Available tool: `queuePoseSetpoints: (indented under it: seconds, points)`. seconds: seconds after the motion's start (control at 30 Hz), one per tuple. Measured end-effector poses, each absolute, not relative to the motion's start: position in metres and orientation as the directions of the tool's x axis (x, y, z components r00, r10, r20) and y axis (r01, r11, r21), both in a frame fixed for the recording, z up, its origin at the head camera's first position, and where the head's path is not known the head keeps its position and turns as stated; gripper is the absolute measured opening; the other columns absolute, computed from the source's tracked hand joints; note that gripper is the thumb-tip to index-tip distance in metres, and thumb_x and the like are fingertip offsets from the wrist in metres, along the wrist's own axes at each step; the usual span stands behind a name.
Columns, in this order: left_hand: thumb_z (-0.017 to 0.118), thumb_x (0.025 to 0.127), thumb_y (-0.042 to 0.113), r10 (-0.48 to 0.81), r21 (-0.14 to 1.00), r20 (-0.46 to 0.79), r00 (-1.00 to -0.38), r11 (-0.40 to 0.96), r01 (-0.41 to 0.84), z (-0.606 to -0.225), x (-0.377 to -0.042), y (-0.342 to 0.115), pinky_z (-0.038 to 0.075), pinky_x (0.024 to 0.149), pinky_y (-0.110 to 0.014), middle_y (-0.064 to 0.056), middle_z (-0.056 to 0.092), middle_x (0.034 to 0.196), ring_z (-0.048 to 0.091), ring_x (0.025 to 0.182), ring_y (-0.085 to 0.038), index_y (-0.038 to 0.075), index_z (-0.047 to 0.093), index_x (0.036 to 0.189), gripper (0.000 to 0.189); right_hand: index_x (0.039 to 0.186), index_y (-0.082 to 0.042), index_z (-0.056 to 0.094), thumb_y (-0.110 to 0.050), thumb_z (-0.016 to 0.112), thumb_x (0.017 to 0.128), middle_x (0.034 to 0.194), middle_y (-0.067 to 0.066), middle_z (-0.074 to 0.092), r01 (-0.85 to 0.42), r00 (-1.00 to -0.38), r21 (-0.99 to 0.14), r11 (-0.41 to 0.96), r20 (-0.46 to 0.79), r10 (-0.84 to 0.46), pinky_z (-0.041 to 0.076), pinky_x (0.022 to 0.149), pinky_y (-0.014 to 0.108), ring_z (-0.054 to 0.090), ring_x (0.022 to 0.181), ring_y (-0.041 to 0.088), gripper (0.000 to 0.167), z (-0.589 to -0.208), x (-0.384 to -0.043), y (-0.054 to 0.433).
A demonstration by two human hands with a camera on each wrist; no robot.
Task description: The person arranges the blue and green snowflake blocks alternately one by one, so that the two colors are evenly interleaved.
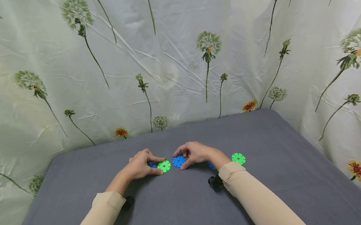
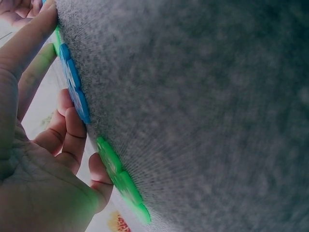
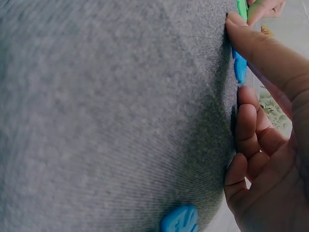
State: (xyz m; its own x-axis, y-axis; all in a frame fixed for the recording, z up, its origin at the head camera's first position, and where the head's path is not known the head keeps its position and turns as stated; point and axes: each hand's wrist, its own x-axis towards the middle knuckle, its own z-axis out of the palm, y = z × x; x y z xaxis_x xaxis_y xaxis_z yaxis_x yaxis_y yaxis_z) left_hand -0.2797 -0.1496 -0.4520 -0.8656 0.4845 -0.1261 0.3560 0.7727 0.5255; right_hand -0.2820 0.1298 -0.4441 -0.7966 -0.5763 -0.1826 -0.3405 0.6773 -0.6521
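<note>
Two flat notched discs lie side by side on the grey tabletop with a small gap between them. My left hand [image 1: 138, 165] holds the green disc [image 1: 164, 166] by its edges, thumb on the near side and index finger on the far side. My right hand [image 1: 197, 153] grips the blue disc [image 1: 179, 161] the same way. In the left wrist view, another blue disc [image 2: 75, 84] and another green disc [image 2: 123, 179] lie beneath the left hand's other fingers. Below the right hand, the right wrist view shows one more blue disc [image 3: 181, 221].
A green disc [image 1: 238, 158] rests to the right of my right wrist. Grey cloth covers the table [image 1: 179, 210]. A pale curtain [image 1: 173, 53] printed with dandelions hangs behind the table and along its sides.
</note>
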Motion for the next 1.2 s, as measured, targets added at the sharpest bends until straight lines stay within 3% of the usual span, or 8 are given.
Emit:
queuePoseSetpoints:
  seconds: [0.87,1.2]
  points:
    - [0.093,0.085,0.038,0.512,0.535,-0.122,-0.850,0.755,0.379,-0.450,-0.280,-0.149,0.029,0.078,-0.041,-0.001,0.062,0.106,0.050,0.094,-0.017,0.029,0.080,0.131,0.048,0.136,-0.021,0.076,-0.026,0.089,0.091,0.107,0.001,0.065,-0.350,-0.795,-0.653,0.672,-0.172,-0.581,0.044,0.079,0.026,0.052,0.089,0.012,0.047,-0.446,-0.281,0.131]
    - [0.093,0.085,0.037,0.493,0.527,-0.126,-0.861,0.769,0.363,-0.449,-0.280,-0.148,0.029,0.077,-0.039,-0.001,0.061,0.105,0.049,0.092,-0.017,0.028,0.080,0.132,0.051,0.139,-0.015,0.071,-0.021,0.089,0.091,0.098,0.002,0.064,-0.308,-0.803,-0.705,0.639,-0.168,-0.572,0.047,0.073,0.025,0.053,0.076,0.011,0.052,-0.439,-0.280,0.141]
